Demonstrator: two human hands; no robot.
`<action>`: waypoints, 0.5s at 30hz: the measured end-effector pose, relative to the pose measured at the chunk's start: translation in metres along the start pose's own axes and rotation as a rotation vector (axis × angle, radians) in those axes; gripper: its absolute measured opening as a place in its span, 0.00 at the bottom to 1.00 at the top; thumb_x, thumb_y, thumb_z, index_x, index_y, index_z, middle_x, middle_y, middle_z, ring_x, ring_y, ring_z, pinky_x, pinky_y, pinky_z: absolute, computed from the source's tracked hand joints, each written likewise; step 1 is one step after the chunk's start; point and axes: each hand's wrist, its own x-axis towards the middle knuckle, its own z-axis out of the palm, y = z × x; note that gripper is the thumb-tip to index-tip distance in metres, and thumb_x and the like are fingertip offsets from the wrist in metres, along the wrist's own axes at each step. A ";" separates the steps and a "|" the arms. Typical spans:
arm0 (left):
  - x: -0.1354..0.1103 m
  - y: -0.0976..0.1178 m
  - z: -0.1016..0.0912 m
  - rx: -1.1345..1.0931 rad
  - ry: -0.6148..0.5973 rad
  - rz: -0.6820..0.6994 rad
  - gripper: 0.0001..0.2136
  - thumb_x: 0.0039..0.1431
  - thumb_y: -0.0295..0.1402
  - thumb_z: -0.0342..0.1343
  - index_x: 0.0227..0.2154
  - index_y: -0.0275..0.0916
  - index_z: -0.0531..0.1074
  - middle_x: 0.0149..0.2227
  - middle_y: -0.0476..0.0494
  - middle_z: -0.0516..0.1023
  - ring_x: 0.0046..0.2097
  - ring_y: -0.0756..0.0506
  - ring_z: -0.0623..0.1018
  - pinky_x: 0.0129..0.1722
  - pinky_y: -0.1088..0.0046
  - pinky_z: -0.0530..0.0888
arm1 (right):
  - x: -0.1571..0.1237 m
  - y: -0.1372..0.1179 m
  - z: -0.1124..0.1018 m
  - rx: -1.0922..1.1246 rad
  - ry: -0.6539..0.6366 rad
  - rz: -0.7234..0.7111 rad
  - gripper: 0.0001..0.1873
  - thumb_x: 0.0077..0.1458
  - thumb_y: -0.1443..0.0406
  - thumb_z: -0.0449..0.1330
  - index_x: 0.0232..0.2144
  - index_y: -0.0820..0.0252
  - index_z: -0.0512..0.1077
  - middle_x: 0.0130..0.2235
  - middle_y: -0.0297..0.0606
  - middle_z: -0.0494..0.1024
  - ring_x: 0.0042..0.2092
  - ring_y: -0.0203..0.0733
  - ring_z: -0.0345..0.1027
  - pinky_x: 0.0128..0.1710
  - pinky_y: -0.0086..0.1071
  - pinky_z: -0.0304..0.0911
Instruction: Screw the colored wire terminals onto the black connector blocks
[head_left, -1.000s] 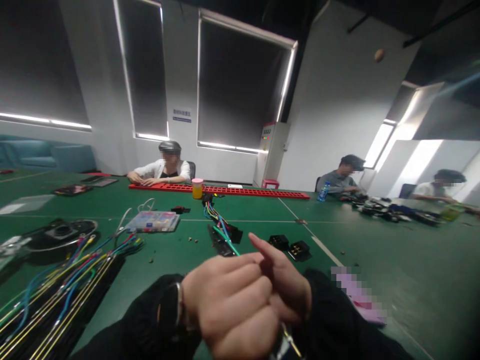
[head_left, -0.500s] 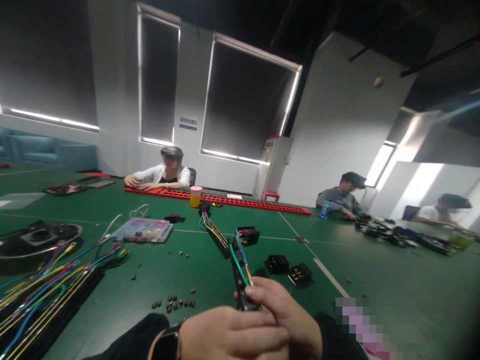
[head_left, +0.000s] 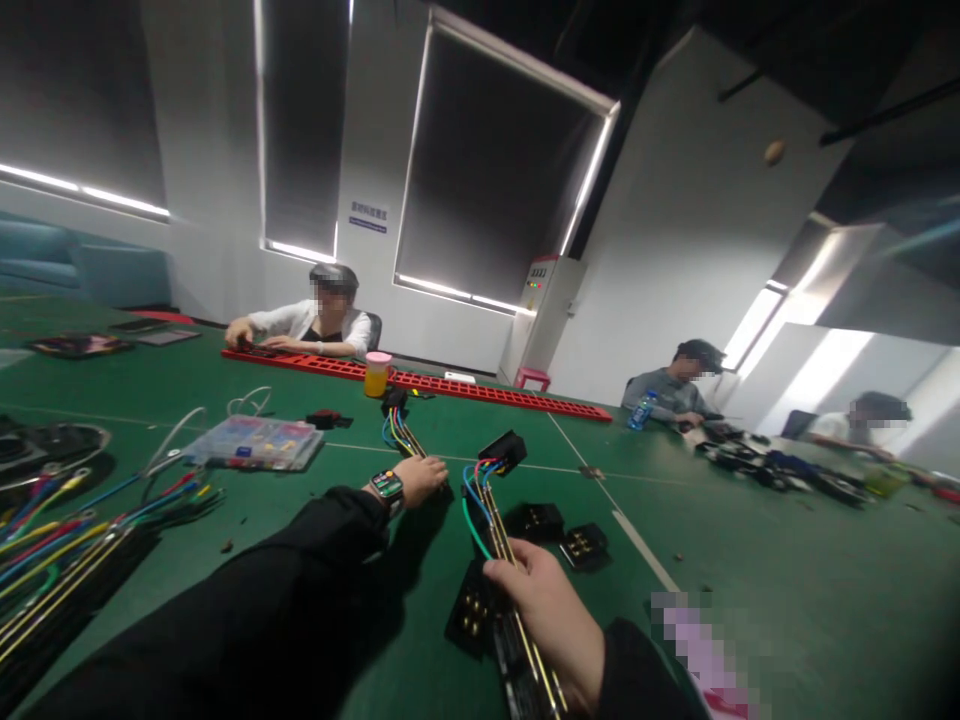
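Our right hand [head_left: 551, 598] is wrapped around the near strip [head_left: 499, 525], thumb on top, with the strip's plug [head_left: 501, 452] pointing away from us. Our left hand [head_left: 420, 482] is over the far strip [head_left: 405, 432]; its fingertips are poorly seen, so we can't tell whether they grip or only touch. To handle both well, we should hold firmly without pinching the green wire [head_left: 472, 527] bowing out ahead of our thumb, and take the far strip by its body, not its thin leads. A black block [head_left: 472, 612] lies just beside our right hand. Farther out stand the parts box [head_left: 259, 443] and jar [head_left: 377, 378].
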 end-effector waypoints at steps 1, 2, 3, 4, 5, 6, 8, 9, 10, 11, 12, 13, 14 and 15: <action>0.005 -0.001 0.007 0.002 -0.030 0.000 0.14 0.53 0.23 0.61 0.44 0.38 0.75 0.43 0.38 0.80 0.47 0.40 0.80 0.48 0.65 0.77 | 0.003 0.001 0.001 -0.015 -0.004 -0.002 0.18 0.51 0.60 0.66 0.43 0.64 0.73 0.34 0.35 0.80 0.35 0.41 0.74 0.42 0.35 0.69; 0.009 -0.002 0.013 0.005 -0.055 -0.004 0.11 0.54 0.24 0.61 0.41 0.38 0.76 0.41 0.39 0.80 0.45 0.41 0.81 0.46 0.66 0.77 | 0.007 0.002 0.001 -0.032 -0.008 -0.004 0.16 0.52 0.61 0.65 0.42 0.64 0.74 0.34 0.35 0.80 0.34 0.41 0.74 0.42 0.35 0.69; 0.013 -0.003 0.018 0.010 -0.075 -0.008 0.07 0.55 0.25 0.61 0.38 0.37 0.76 0.39 0.39 0.80 0.42 0.41 0.81 0.44 0.66 0.77 | 0.013 0.003 0.001 -0.054 -0.012 -0.007 0.15 0.53 0.62 0.65 0.41 0.64 0.74 0.33 0.35 0.80 0.34 0.41 0.74 0.42 0.35 0.69; 0.015 -0.004 0.021 0.014 -0.090 -0.009 0.05 0.56 0.24 0.60 0.36 0.37 0.76 0.38 0.39 0.80 0.40 0.41 0.81 0.43 0.66 0.77 | 0.021 0.003 0.000 -0.079 -0.015 -0.011 0.13 0.55 0.62 0.66 0.41 0.64 0.74 0.33 0.34 0.80 0.34 0.41 0.74 0.42 0.35 0.70; 0.016 -0.005 0.024 0.017 -0.100 -0.006 0.04 0.57 0.24 0.60 0.35 0.36 0.76 0.37 0.39 0.80 0.40 0.41 0.81 0.42 0.67 0.77 | 0.031 0.003 -0.001 -0.108 -0.015 -0.015 0.12 0.56 0.62 0.66 0.41 0.64 0.75 0.33 0.35 0.80 0.35 0.40 0.75 0.42 0.36 0.71; 0.015 -0.005 0.025 0.018 -0.106 0.001 0.04 0.58 0.24 0.59 0.35 0.36 0.77 0.37 0.39 0.80 0.40 0.41 0.81 0.41 0.67 0.77 | 0.042 0.003 -0.001 -0.141 -0.013 -0.018 0.12 0.58 0.62 0.66 0.41 0.64 0.75 0.35 0.35 0.80 0.36 0.40 0.75 0.43 0.36 0.71; 0.010 -0.006 0.026 0.016 -0.112 0.027 0.04 0.59 0.23 0.59 0.35 0.36 0.77 0.38 0.39 0.80 0.40 0.42 0.81 0.41 0.69 0.77 | 0.071 0.004 -0.002 -0.219 0.003 -0.016 0.12 0.63 0.61 0.65 0.44 0.64 0.75 0.41 0.38 0.80 0.41 0.41 0.76 0.44 0.39 0.73; 0.006 -0.005 0.025 0.014 -0.112 0.041 0.05 0.59 0.22 0.59 0.35 0.37 0.77 0.38 0.40 0.80 0.40 0.43 0.80 0.40 0.69 0.76 | 0.087 0.005 -0.002 -0.262 0.016 -0.009 0.14 0.65 0.59 0.64 0.47 0.64 0.74 0.45 0.39 0.79 0.44 0.42 0.76 0.45 0.41 0.74; 0.000 -0.003 0.024 0.012 -0.111 0.056 0.05 0.60 0.22 0.59 0.34 0.37 0.77 0.37 0.40 0.80 0.40 0.43 0.80 0.40 0.70 0.76 | 0.103 0.006 0.000 -0.305 0.035 0.002 0.15 0.66 0.58 0.63 0.49 0.63 0.74 0.48 0.41 0.78 0.46 0.44 0.75 0.47 0.42 0.74; -0.007 0.000 0.023 0.011 -0.109 0.071 0.05 0.61 0.22 0.58 0.34 0.37 0.77 0.36 0.41 0.80 0.40 0.43 0.80 0.39 0.71 0.76 | 0.119 0.007 0.001 -0.345 0.048 0.013 0.17 0.66 0.58 0.63 0.51 0.63 0.73 0.51 0.42 0.77 0.48 0.45 0.75 0.48 0.44 0.74; -0.015 0.004 0.022 0.010 -0.103 0.085 0.05 0.62 0.23 0.58 0.33 0.38 0.77 0.35 0.41 0.80 0.40 0.43 0.80 0.38 0.71 0.76 | 0.135 0.008 0.004 -0.380 0.060 0.021 0.18 0.66 0.58 0.63 0.53 0.62 0.73 0.53 0.43 0.76 0.50 0.47 0.75 0.49 0.45 0.74; -0.023 0.009 0.021 0.008 -0.093 0.099 0.05 0.63 0.23 0.58 0.33 0.38 0.76 0.35 0.42 0.79 0.40 0.43 0.79 0.38 0.71 0.76 | 0.150 0.010 0.007 -0.409 0.068 0.025 0.19 0.67 0.58 0.63 0.54 0.62 0.72 0.54 0.43 0.76 0.51 0.47 0.74 0.50 0.46 0.74; -0.031 0.016 0.020 0.005 -0.075 0.108 0.05 0.63 0.24 0.58 0.34 0.38 0.76 0.35 0.42 0.79 0.40 0.44 0.79 0.38 0.72 0.76 | 0.163 0.011 0.011 -0.434 0.071 0.028 0.19 0.67 0.58 0.62 0.55 0.62 0.72 0.55 0.44 0.75 0.52 0.48 0.74 0.50 0.46 0.74; -0.040 0.022 0.019 0.002 -0.051 0.112 0.04 0.64 0.25 0.58 0.36 0.39 0.76 0.36 0.43 0.79 0.41 0.44 0.79 0.39 0.72 0.76 | 0.175 0.012 0.016 -0.455 0.070 0.029 0.20 0.67 0.58 0.62 0.56 0.61 0.71 0.56 0.44 0.75 0.52 0.48 0.74 0.51 0.47 0.74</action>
